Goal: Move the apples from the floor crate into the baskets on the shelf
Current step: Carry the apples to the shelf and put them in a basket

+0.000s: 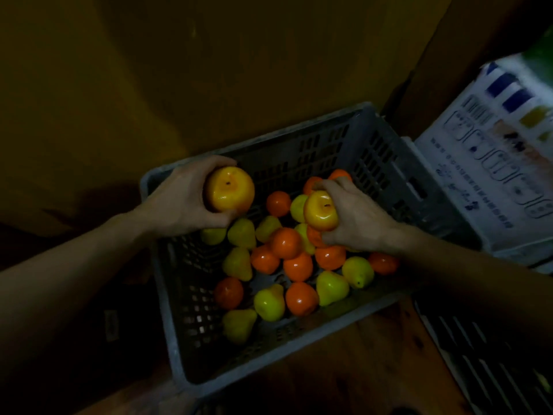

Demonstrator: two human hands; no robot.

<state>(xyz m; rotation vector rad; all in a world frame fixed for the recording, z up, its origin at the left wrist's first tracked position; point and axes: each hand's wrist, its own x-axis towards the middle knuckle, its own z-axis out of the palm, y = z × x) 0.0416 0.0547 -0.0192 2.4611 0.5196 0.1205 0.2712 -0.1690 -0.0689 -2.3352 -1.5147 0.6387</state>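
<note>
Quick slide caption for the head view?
Left hand holds one apple, right hand a second apple, over the grey crate of oranges and pears.

Nothing can be read with certainty. The white package (490, 163) at the far right carries a barcode (478, 110), rows of small dark print, framed symbols, and blue and yellow blocks, all too blurred to make out.
</note>
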